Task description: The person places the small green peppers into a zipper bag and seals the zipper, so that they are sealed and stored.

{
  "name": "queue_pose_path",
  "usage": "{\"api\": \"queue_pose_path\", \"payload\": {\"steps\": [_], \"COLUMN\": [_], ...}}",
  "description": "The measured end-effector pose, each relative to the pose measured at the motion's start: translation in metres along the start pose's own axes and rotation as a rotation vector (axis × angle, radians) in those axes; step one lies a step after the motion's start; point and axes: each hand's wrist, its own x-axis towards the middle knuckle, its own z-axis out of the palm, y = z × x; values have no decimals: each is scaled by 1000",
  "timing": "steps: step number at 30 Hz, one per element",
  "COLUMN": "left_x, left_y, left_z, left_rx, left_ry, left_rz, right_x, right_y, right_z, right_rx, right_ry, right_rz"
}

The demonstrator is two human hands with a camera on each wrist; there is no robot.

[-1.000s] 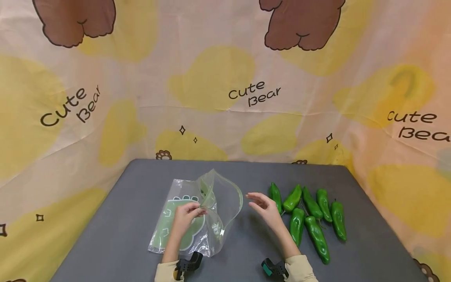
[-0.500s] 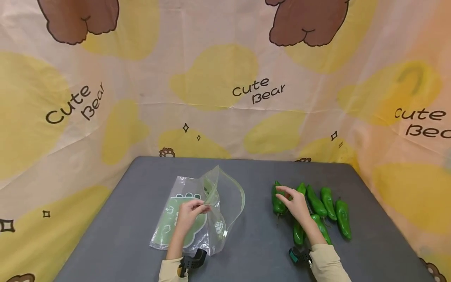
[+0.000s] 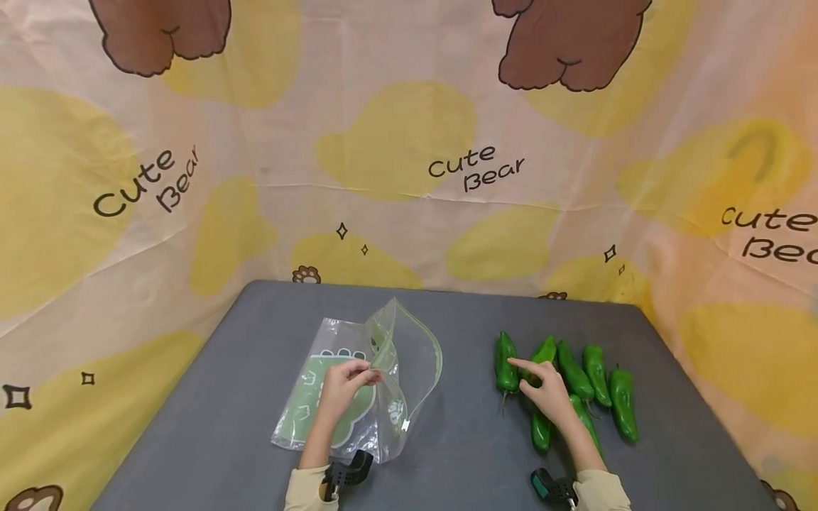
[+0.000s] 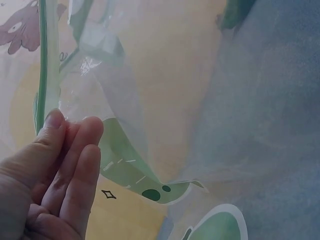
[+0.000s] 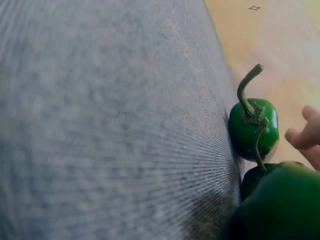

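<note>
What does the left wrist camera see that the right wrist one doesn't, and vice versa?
Left wrist only: the left hand pinching a clear plastic bag with green printing.
Right wrist only: the right hand, and close-up green peppers with curved stems.
Both: grey table and patterned cloth. A green shape at the left wrist view's top edge may be another pepper.

- My left hand [image 3: 345, 387]: thumb [image 4: 42, 142] pinched to fingers [image 4: 84, 167].
- My right hand [image 3: 551, 394]: thumb and forefinger [image 3: 527, 365] parted, curved.
- My two forearms [image 3: 319, 441]: extended forward, well apart.
</note>
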Motion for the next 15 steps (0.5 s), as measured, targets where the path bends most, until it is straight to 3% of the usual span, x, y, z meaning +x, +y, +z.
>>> {"api": "queue_pose_path", "payload": {"steps": [9,15], "left_x": [0,1], "left_y": [-4,-3], "left_z": [-2,-3], "left_rx": [-34,-41], "left_ry": [3,-16], "left_rz": [23,10], "right_x": [0,0], "right_y": [5,4], "right_z": [5,9], "right_rx": [-61,-209], "right_ry": [-73,-54], "right_rz": [-101,-163]}}
